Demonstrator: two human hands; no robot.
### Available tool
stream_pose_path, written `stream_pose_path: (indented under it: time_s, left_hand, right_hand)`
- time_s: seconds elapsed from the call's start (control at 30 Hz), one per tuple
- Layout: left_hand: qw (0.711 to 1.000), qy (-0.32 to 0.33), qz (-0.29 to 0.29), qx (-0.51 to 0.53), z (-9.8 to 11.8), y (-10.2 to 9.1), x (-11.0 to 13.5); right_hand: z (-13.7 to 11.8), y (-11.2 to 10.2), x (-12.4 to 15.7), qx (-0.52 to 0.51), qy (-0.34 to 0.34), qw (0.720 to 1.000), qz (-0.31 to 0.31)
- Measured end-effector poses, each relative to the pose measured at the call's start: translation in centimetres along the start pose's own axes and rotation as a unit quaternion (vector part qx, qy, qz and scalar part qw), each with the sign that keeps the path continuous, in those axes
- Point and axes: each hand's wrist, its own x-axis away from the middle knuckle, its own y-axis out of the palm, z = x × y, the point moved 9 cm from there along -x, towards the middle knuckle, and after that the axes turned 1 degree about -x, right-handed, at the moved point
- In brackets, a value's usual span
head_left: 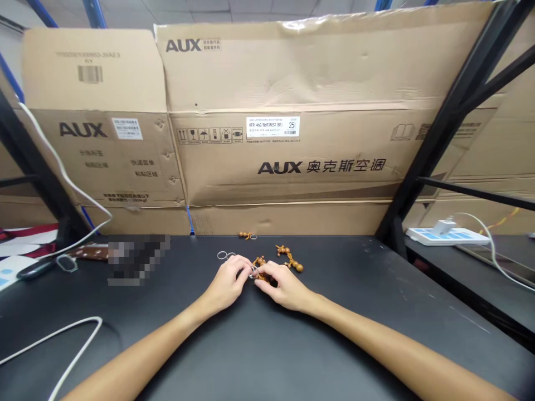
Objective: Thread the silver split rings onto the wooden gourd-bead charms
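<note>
My left hand (227, 281) and my right hand (284, 287) meet over the black table (267, 345), fingers pinched together. Between their fingertips sits a small metal key ring (253, 272) against a brown wooden gourd charm (259, 262); which hand grips which piece is hard to tell. Just beyond the right hand lies another gourd charm (290, 257). Two loose metal rings (226, 255) lie beyond the left hand. A third small charm (246, 235) rests near the cardboard at the table's back edge.
Large AUX cardboard boxes (284, 145) wall off the back of the table. Black rack posts (443, 128) slant at right and left. A white power strip (447, 235) with charger lies at right. White cables (62, 340) trail at left, near a blurred patch.
</note>
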Motion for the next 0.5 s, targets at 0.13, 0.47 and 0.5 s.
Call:
stream_pose_path:
  time_s: [0.13,0.47,0.5]
  left_hand:
    - [1.0,-0.004,-0.013,0.004,-0.3,0.4,0.0]
    - [1.0,-0.001,-0.026,0.004,-0.3,0.8,0.2]
    - [1.0,0.004,-0.026,-0.003,-0.2,0.9,0.2]
  right_hand:
    - [-1.1,-0.1,0.1,0.002,-0.022,1.0,-0.003]
    - [-1.0,0.3,0.2,0.046,-0.04,0.998,0.003]
    - [-1.1,0.3,0.2,0.049,-0.044,0.998,0.0]
